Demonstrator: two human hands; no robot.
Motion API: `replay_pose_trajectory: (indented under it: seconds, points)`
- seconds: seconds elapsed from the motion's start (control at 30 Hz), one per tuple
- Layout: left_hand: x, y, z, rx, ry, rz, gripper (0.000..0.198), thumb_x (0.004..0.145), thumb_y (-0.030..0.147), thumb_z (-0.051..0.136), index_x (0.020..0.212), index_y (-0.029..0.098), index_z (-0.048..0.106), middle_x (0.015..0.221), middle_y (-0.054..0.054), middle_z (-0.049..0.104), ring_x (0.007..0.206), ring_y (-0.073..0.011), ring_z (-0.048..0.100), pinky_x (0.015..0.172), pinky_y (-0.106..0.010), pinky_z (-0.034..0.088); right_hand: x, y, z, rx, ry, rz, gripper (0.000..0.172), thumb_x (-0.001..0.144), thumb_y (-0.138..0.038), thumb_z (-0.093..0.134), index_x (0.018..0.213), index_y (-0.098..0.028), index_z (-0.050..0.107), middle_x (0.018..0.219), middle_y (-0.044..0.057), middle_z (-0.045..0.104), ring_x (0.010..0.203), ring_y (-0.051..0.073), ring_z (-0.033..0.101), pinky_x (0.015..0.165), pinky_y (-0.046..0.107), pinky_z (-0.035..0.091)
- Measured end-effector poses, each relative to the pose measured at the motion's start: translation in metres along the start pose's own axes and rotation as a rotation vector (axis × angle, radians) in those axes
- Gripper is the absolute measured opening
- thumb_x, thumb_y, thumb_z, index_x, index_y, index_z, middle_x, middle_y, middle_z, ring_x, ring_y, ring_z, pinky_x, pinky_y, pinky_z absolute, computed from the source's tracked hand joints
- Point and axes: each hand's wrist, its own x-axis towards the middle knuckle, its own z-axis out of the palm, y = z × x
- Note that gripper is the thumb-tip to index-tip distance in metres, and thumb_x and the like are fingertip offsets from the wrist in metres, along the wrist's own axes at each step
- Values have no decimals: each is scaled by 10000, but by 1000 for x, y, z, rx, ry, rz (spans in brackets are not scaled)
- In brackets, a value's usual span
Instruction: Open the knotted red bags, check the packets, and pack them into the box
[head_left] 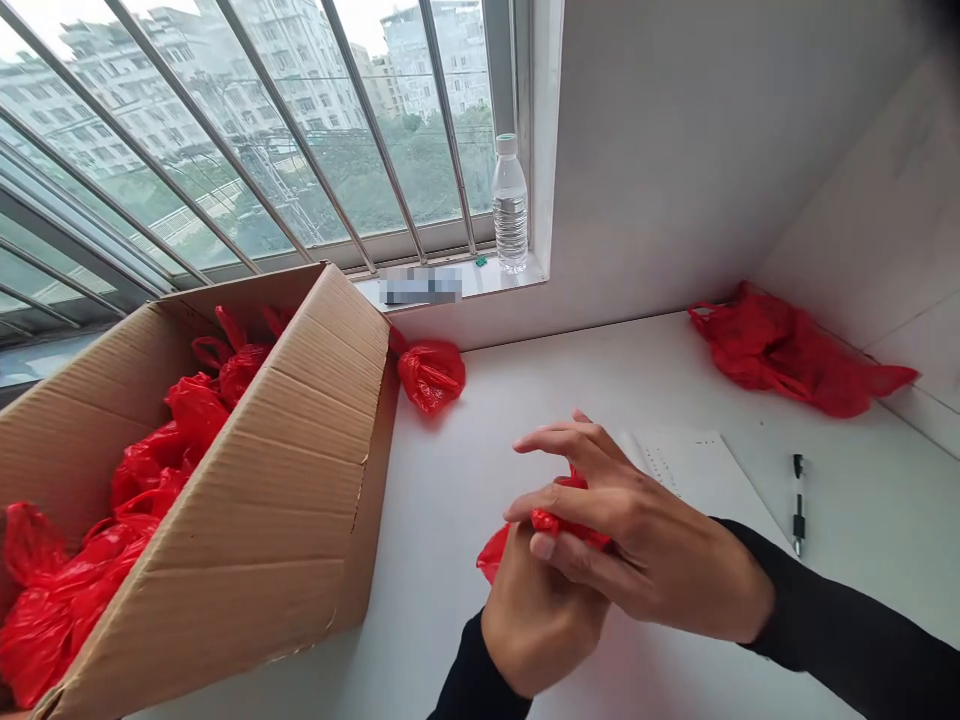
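Over the white table, both hands are together at a small red plastic bag (pixel 493 556). My left hand (pixel 546 615) is below, back up, with its fingers mostly hidden behind my right hand; part of the bag shows at its left side. My right hand (pixel 626 520) lies across the top, its thumb and index finger pinching a red end of the bag, its other fingers spread. Most of the bag is covered by the hands.
At left, a cardboard box (pixel 262 500) holds several red bags (pixel 142 480). Another tied red bag (pixel 432 376) sits beside it. Farther right are papers (pixel 705 475), a pen (pixel 799 505) and crumpled red plastic (pixel 795 350). A bottle (pixel 511 215) stands on the windowsill.
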Motion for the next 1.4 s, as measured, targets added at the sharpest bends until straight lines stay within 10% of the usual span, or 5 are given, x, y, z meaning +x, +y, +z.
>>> replay_pose_trajectory:
  seconds: [0.17,0.47,0.8,1.17,1.4]
  points:
    - [10,-17,-12,-148,9,-111,436,966,545,517,695,206,556,581,30,468,533,-112,421,536,-267,370,4,21,-8,104,-53,179,337,1008,-435,561,1291,-273,645,1172,50,681,1083,192,624,939,343,528]
    - [15,-25,-35,-455,30,-309,355,949,526,576,1052,205,687,743,-19,655,674,-138,604,657,-260,484,-5,20,-8,559,-132,492,206,989,-411,587,973,-257,722,921,-11,722,829,142,657,732,252,520]
    - [7,-25,-44,-299,-83,-174,236,775,242,799,787,184,571,717,17,586,626,-96,520,599,-228,448,4,48,19,362,-183,284,336,1025,-384,521,1324,-251,600,1107,36,719,1017,177,649,899,317,505]
    - [9,-71,-33,456,317,345,224,933,90,531,1052,222,667,1008,-67,613,840,-161,655,699,-269,527,-4,61,53,855,-367,443,354,1064,-415,409,1278,-192,582,928,23,664,763,143,601,704,283,502]
    - [-1,-74,-39,596,171,436,466,967,142,538,1420,253,560,1176,-102,680,1081,-237,621,937,-400,544,-8,69,51,648,-238,511,362,1026,-528,454,1045,-221,645,956,33,658,906,189,618,810,311,521]
